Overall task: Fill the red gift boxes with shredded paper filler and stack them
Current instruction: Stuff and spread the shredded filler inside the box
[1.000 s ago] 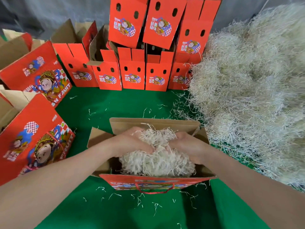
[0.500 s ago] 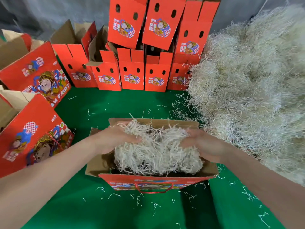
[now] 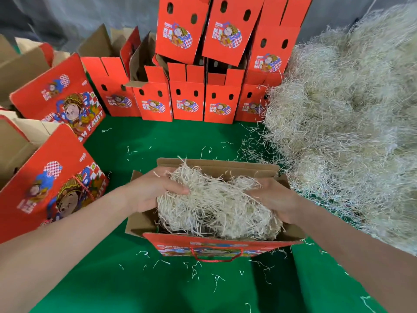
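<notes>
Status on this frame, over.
Both grip filler: left hand, right hand. Heaped in open box, not stacked yet. Nothing blocking it.

A packing station, by the look of it: dozens of identical red gift boxes (image 3: 187,102) stacked along the far edge of a green-covered counter (image 3: 158,141), with a huge heap of shredded paper filler (image 3: 349,120) at its right edge.

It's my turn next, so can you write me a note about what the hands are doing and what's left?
Left hand grips one side of the shredded paper filler; right hand holds the other.
The filler sits high in the open red gift box.
Filler pile lies right; stacked red boxes stand behind.
Done: filler in.
Left: press down, stack this box.
</notes>
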